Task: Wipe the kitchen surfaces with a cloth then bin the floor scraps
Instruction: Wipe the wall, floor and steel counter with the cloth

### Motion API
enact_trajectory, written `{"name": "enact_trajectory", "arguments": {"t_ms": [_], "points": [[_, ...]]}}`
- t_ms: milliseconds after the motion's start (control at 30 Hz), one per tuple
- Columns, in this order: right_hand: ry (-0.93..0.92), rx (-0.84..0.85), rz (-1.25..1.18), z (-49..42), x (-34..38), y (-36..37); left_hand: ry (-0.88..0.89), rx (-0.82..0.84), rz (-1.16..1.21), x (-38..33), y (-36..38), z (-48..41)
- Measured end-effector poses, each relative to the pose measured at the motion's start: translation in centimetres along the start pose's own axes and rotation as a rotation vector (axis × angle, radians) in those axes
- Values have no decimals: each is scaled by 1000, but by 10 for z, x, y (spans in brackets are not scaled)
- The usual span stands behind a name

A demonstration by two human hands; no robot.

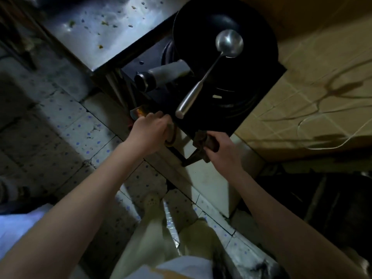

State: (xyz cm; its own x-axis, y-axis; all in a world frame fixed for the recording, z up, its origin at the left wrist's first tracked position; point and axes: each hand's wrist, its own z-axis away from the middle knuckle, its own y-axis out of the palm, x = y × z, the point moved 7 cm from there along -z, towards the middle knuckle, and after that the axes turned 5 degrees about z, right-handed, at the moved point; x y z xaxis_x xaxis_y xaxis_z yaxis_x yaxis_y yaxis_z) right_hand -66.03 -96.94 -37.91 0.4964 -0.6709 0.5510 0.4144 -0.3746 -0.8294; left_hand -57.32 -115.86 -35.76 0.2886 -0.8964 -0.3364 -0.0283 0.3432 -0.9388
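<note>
Down at the stove's near edge, the right hand [223,148] grips a dark brown cloth [199,142].

Its fingers are curled round the bunched cloth, which sits against the near right corner of the black stove [141,63] and hangs a little below it. The left hand [150,131] is at the same near edge, further left, with its fingers bent in under the rim; whether they clasp anything cannot be told. Beyond the hands a steel ladle [209,75] lies with its bowl in the black wok [193,21] and its handle pointing toward the near edge. The wok's grey handle [167,74] juts left. Past the stove's left edge, a steel counter [66,15] carries small food scraps [103,22]. A tan tiled counter [322,57] adjoins the right edge. Below lies a speckled tile floor [66,127].
</note>
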Motion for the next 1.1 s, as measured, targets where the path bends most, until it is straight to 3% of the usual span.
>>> {"name": "enact_trajectory", "arguments": {"t_ms": [133,300,433,567,700,867,1000,1100], "points": [[64,69,29,-28,-17,25,40,43,-14,9,13,-1],[426,-220,-130,-43,-59,18,65,98,19,26,8,-2],[573,-376,-133,-37,-66,9,66,124,37,34,6,-1],[553,-277,-103,-28,-42,29,42,136,10,41,11,3],[382,-195,-22,-27,-15,44,5,124,1,44,11,7],[297,-102,-7,-35,-30,34,-70,93,23,41,5,5],[363,-148,2,-38,-61,13,-146,69,8,41,-2,9],[502,-217,-119,-35,-72,3,-164,97,12,40,-8,14]]}}
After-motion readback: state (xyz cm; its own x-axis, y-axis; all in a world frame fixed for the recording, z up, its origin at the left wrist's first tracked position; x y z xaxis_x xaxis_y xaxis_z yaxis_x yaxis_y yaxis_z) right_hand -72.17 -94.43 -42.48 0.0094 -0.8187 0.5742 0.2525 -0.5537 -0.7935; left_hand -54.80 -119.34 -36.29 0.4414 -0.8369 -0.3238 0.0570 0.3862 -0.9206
